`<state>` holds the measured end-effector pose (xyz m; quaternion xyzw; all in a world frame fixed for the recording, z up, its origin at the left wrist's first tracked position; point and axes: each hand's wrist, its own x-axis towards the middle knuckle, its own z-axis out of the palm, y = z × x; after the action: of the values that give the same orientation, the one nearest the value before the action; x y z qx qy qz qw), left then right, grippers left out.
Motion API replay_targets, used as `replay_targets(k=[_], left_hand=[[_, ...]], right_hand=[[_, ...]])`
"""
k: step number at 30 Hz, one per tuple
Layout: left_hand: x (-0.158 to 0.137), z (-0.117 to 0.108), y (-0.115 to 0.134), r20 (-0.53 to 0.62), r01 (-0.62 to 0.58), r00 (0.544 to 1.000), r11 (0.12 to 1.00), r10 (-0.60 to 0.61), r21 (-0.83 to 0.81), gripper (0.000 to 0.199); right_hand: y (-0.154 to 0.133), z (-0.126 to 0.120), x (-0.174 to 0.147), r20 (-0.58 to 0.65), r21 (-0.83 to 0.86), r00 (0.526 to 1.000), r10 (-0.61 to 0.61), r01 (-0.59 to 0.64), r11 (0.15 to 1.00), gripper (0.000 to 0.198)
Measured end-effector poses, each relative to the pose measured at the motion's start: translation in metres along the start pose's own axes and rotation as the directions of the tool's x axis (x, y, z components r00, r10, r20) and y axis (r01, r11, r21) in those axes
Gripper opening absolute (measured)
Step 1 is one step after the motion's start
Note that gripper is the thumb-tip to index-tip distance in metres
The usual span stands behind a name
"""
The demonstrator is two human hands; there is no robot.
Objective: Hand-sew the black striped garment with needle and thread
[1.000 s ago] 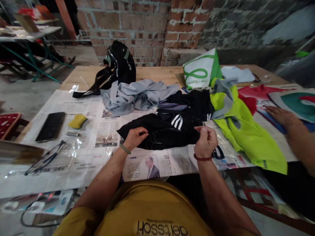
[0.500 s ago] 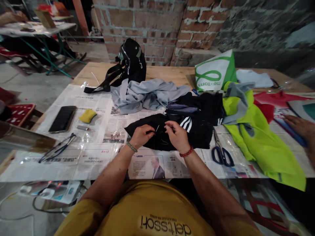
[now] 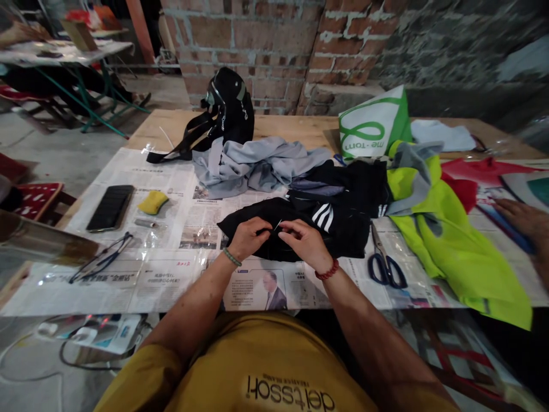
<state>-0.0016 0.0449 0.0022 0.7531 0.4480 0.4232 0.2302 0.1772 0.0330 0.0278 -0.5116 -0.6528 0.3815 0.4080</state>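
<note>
- Count, at the work: one thin, pale, straight needle (image 3: 278, 225); one soft black cloth garment with white stripes (image 3: 349, 237).
- Count, around it: one pair of metal scissors with dark blue loop handles (image 3: 380, 253), one flat black rectangular phone (image 3: 110, 208), one yellow-and-green sponge (image 3: 151, 202), one small grey cylinder (image 3: 144, 222), one crumpled grey cloth (image 3: 266, 166), one fluorescent yellow garment with grey panels (image 3: 457, 246).
- My left hand (image 3: 251, 237): nearly closed, thumb and forefinger pinched on the black garment, beside the needle's lower end.
- My right hand (image 3: 305, 243): partly open, fingers bent, thumb and forefinger tips just beside the needle. I cannot tell whether they grip it.
- Needle position: between my fingertips, over the black garment. Long axis slants; upper end points away from me and to the right.
- Garment position: on the newspaper sheets (image 3: 167, 292) in front of me, left of the scissors. Long axis runs left to right; its narrow corner points left.
- Scissors: blades point away from me, handles toward me.
</note>
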Motion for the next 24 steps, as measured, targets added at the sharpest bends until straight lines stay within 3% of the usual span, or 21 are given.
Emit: replay_targets(k=[5, 12, 18, 24], left_hand=[[-0.001, 0.001, -0.001, 0.008, 0.003, 1.000, 1.000, -0.002, -0.027, 0.021], [0.001, 0.002, -0.005, 0.045, 0.104, 0.994, 0.990, -0.100, -0.092, 0.014], [0.002, 0.002, -0.007, 0.192, 0.256, 0.956, 0.952, -0.223, -0.168, 0.009], [0.002, 0.000, -0.008, 0.275, 0.304, 0.931, 0.927, -0.240, -0.220, 0.015]], right_hand=[[-0.007, 0.010, 0.012, -0.018, -0.039, 0.999, -0.049, 0.048, 0.998, 0.011], [0.007, 0.021, 0.014, 0.058, 0.170, 0.982, 0.179, -0.186, 0.968, 0.015], [0.011, 0.023, 0.016, 0.036, 0.300, 0.971, 0.236, -0.236, 0.924, 0.016], [0.009, 0.026, 0.017, 0.005, 0.378, 0.965, 0.262, -0.244, 0.893, 0.017]])
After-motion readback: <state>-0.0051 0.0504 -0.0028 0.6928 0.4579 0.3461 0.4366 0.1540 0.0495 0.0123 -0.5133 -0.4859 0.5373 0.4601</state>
